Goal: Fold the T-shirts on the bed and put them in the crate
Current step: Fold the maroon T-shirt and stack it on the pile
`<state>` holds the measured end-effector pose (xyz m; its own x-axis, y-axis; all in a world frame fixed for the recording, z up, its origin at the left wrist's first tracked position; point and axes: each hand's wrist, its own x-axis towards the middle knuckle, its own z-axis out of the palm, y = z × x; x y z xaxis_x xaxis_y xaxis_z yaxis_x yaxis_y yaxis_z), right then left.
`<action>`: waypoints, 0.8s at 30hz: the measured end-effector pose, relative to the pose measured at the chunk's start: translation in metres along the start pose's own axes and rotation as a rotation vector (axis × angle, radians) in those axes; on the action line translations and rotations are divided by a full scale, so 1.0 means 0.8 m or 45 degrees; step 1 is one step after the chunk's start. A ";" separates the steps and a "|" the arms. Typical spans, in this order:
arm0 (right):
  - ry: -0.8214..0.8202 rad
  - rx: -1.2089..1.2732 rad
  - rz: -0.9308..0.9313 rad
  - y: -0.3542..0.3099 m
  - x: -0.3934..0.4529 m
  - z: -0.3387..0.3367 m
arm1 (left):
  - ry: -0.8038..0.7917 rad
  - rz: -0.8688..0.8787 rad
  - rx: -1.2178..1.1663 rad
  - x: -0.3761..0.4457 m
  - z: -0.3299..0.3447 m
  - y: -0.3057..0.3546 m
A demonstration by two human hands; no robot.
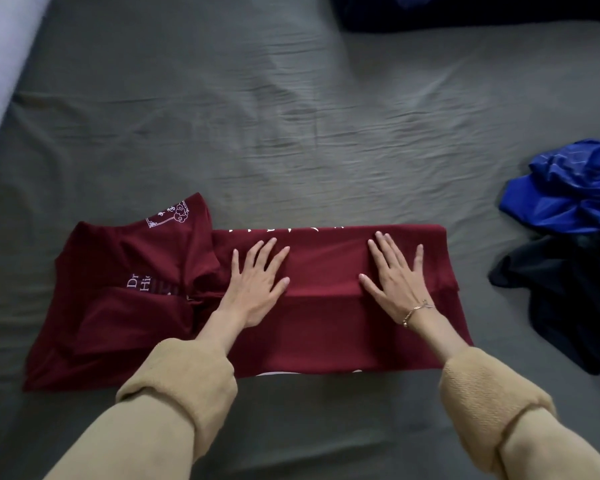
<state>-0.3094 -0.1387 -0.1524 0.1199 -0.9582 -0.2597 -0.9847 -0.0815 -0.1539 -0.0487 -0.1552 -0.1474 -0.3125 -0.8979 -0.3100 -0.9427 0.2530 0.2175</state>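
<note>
A dark red T-shirt (326,327) with white print lies lengthwise across the grey bed (291,116), its long sides folded in and its sleeves bunched at the left end. My left hand (257,282) rests flat on its middle, fingers spread. My right hand (395,275), a thin bracelet on its wrist, lies flat on the right part, fingers spread. Neither hand grips the cloth. A crumpled blue T-shirt (568,188) and a crumpled dark one (575,299) lie at the right edge. No crate is in view.
More dark and blue cloth (447,8) lies at the far top edge of the bed. A pale wall or bed edge (0,57) runs along the top left. Wrinkled grey sheet stretches beyond the red shirt.
</note>
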 end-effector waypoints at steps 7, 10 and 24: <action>0.141 0.292 -0.190 -0.106 0.054 -0.021 | 0.708 -0.227 -0.409 -0.018 -0.041 -0.071; 0.053 0.591 -0.154 -0.169 0.089 -0.024 | 0.796 -0.413 -0.528 -0.045 -0.055 -0.123; -0.252 0.905 0.261 -0.367 0.190 -0.022 | 0.106 -0.860 -1.955 -0.138 -0.037 -0.263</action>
<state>-0.0040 -0.2656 -0.1299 0.0302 -0.8626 -0.5051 -0.6796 0.3528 -0.6432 0.1878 -0.1203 -0.1318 0.1269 -0.7193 -0.6830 0.0997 -0.6758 0.7303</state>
